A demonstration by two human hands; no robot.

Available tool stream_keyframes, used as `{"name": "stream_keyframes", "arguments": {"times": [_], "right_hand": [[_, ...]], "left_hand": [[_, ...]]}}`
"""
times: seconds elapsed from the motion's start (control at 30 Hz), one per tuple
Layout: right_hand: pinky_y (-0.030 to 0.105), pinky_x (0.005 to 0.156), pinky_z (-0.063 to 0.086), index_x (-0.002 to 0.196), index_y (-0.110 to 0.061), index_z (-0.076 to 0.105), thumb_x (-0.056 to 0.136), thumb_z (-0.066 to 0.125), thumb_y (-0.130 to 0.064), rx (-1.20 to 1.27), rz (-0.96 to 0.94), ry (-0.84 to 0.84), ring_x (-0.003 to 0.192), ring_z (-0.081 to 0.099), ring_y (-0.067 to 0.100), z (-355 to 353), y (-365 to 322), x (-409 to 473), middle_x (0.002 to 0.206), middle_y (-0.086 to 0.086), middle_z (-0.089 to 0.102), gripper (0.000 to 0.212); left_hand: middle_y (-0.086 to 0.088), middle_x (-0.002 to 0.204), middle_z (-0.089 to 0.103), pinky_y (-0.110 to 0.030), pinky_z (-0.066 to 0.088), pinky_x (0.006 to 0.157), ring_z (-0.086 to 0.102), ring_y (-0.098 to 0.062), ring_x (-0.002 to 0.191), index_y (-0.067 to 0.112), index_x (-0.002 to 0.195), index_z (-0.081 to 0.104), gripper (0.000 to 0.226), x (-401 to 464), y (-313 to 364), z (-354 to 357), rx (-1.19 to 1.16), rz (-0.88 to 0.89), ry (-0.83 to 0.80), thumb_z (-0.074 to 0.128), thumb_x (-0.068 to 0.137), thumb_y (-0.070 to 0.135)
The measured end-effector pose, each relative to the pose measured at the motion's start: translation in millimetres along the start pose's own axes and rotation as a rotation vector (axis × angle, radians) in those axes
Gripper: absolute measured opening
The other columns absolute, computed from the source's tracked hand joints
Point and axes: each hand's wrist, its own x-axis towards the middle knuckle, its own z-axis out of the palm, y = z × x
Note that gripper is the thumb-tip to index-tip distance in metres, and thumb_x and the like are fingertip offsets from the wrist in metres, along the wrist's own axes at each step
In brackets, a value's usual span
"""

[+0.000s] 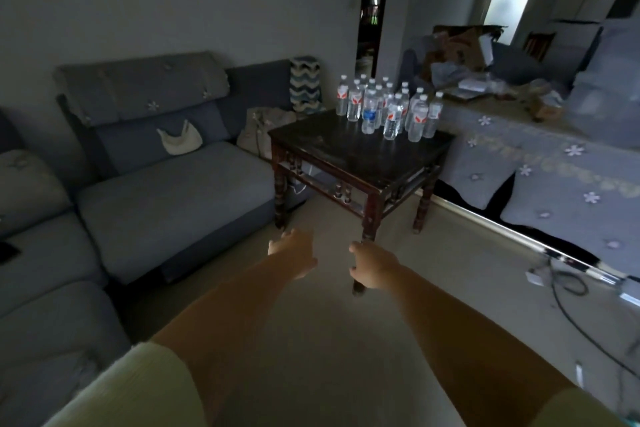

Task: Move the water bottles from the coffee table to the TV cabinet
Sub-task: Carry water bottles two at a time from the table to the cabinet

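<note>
Both our bare hands, left hand (294, 251) and right hand (372, 267), reach forward with fingers relaxed, holding nothing. Clear plastic water bottles (388, 107) crowd the dark wooden coffee table (346, 152); we judge 1 careless grab could topple neighbours.

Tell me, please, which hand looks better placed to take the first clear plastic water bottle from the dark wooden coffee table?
Probably the right hand. The clear plastic water bottles cluster at the far right of the dark wooden coffee table, more in line with that hand. The left hand is open and empty too, but lies further left.

Rear water bottles (367, 87) hidden behind front rows, count unclear. Coffee table (332, 152) near leg partly behind right hand (372, 265). Doorway interior blurred.
</note>
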Motion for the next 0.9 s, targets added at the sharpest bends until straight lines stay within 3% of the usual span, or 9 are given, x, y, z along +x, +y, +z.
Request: {"name": "stream_keyframes", "arguments": {"times": [0.27, 0.43, 0.53, 0.9], "right_hand": [[0.040, 0.098, 0.047, 0.140, -0.013, 0.038, 0.098, 0.049, -0.029, -0.019, 0.041, -0.018, 0.124, 0.051, 0.031, -4.8, 11.6, 87.4, 0.138, 0.013, 0.045, 0.046], [0.041, 0.100, 0.047, 0.139, -0.016, 0.039, 0.096, 0.052, -0.028, 0.002, 0.040, -0.008, 0.126, 0.049, 0.030, -19.7, 35.3, 166.7, 0.138, 0.011, 0.046, 0.047], [0.040, 0.102, 0.045, 0.141, -0.016, 0.040, 0.095, 0.054, -0.029, 0.013, 0.037, 0.011, 0.128, 0.049, 0.028, -38.0, 51.8, 215.1, 0.140, 0.010, 0.048, 0.050], [0.035, 0.081, 0.046, 0.123, -0.016, 0.049, 0.094, 0.054, -0.034, 0.033, 0.096, -0.009, 0.106, 0.056, 0.027, -100.2, 109.2, 377.4, 0.121, 0.010, 0.051, 0.034]], "left_hand": [[-0.008, 0.147, 0.034, -0.048, 0.038, 0.106, 0.034, -0.028, 0.136, 0.020, 0.144, 0.031, 0.063, 76.4, -27.2, -0.2, -0.010, -0.031, -0.054, 0.057, 0.089, 0.035], [-0.010, 0.135, 0.042, -0.045, 0.044, 0.097, 0.043, -0.030, 0.125, 0.016, 0.138, 0.039, 0.051, 152.8, -27.0, -19.6, 0.025, -0.060, -0.054, 0.053, 0.092, 0.032], [-0.012, 0.137, 0.040, -0.047, 0.041, 0.100, 0.040, -0.032, 0.126, 0.014, 0.139, 0.037, 0.050, 202.9, -21.2, -37.4, 0.047, -0.047, -0.048, 0.050, 0.093, 0.031], [-0.012, 0.143, 0.037, -0.049, 0.040, 0.099, 0.039, -0.033, 0.129, 0.018, 0.142, 0.031, 0.055, 377.2, -0.2, -69.7, 0.049, 0.032, -0.062, 0.052, 0.092, 0.030]]}}
